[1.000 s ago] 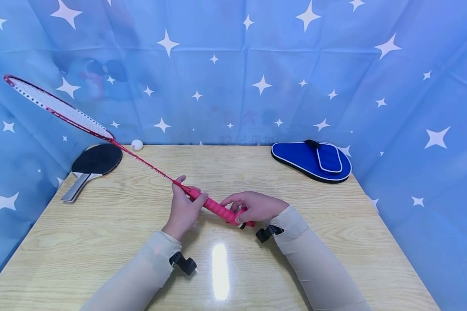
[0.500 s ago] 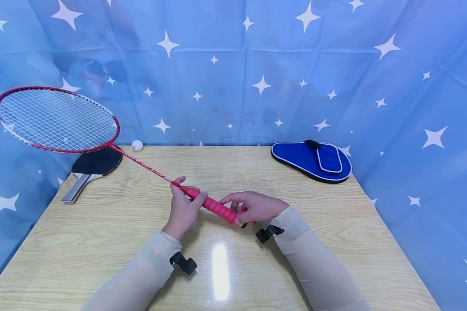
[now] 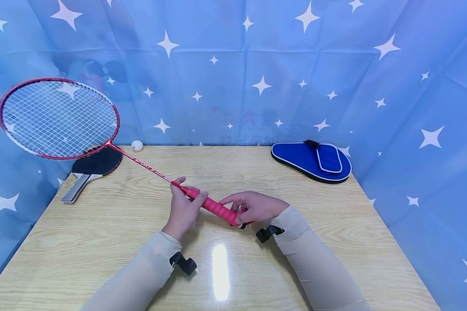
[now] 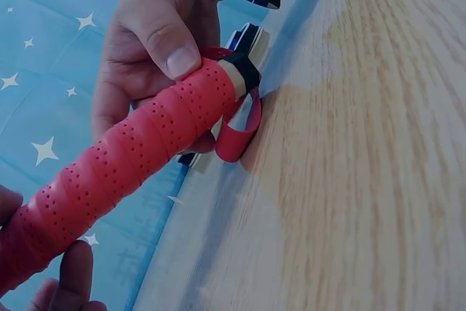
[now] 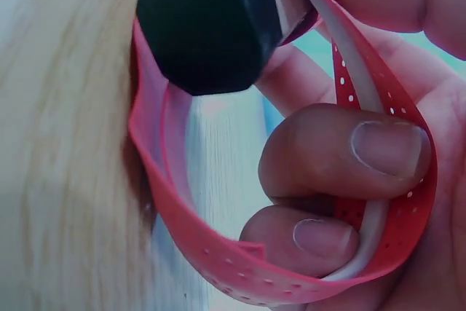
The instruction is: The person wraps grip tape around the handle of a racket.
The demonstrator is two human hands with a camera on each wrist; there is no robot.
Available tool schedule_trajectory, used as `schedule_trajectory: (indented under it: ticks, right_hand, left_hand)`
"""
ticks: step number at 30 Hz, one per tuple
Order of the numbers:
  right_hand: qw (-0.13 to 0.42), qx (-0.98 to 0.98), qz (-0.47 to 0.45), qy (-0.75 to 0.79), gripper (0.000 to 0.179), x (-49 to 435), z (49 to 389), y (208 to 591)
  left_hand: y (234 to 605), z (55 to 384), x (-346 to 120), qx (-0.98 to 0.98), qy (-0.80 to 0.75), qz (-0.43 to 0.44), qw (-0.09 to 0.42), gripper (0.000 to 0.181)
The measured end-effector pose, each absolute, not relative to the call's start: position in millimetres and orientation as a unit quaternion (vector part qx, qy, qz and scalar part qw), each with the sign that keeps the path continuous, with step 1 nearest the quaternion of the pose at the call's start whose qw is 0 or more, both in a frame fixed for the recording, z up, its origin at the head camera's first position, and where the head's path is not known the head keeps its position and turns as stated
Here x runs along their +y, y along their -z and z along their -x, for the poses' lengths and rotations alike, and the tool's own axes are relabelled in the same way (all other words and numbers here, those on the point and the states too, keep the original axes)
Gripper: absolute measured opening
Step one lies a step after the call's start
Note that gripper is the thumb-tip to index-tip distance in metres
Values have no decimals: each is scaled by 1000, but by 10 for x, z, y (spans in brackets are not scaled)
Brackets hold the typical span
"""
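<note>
A badminton racket [image 3: 141, 163] with a red frame and white strings slants up to the left, its head raised off the table in the head view. Its handle is wrapped in red perforated grip tape [image 4: 124, 158]. My left hand [image 3: 183, 211] holds the upper handle between thumb and fingers. Near the butt, my right hand [image 3: 261, 206] has its thumb on the wrap. A loose loop of tape [image 5: 218, 267] passes through its curled fingers in the right wrist view. The black end cap [image 5: 204, 27] and a pale strip of bare handle show beyond the wrap.
At the back left lies a table tennis bat [image 3: 101, 167] with black rubber, partly behind the racket head. A white ball [image 3: 137, 145] sits beside it. At the back right is a blue bat case [image 3: 297, 156]. A star-patterned curtain [image 3: 225, 86] encloses the wooden table [image 3: 171, 285].
The racket has turned about its length: its head was nearly edge-on and now shows its strung face. The end of the wrap has shifted slightly; both hands stay in place.
</note>
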State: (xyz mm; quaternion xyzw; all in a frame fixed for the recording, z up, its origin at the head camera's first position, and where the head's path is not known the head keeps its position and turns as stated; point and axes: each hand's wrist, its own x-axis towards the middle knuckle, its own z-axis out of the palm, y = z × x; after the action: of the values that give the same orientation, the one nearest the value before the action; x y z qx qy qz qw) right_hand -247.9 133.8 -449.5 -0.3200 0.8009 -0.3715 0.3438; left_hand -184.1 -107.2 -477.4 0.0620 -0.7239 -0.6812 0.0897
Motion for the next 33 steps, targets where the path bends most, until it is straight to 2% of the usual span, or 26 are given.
schedule_trajectory:
  ticks: [6, 16, 27, 33]
  right_hand:
    - [336, 809, 318, 363, 64, 1340, 2475, 4472]
    - [362, 788, 326, 376, 65, 1365, 2501, 4501]
    - [334, 810, 327, 354, 64, 1356, 2489, 4475]
    - [355, 808, 302, 361, 67, 1352, 2473, 4470]
  left_hand:
    - [4778, 1844, -1078, -730, 673, -68, 94, 81]
    - [4751, 1846, -1078, -722, 681, -67, 105, 79]
    - [4749, 1831, -1092, -743, 658, -82, 88, 85]
    - [4740, 1840, -1086, -736, 666, -82, 93, 83]
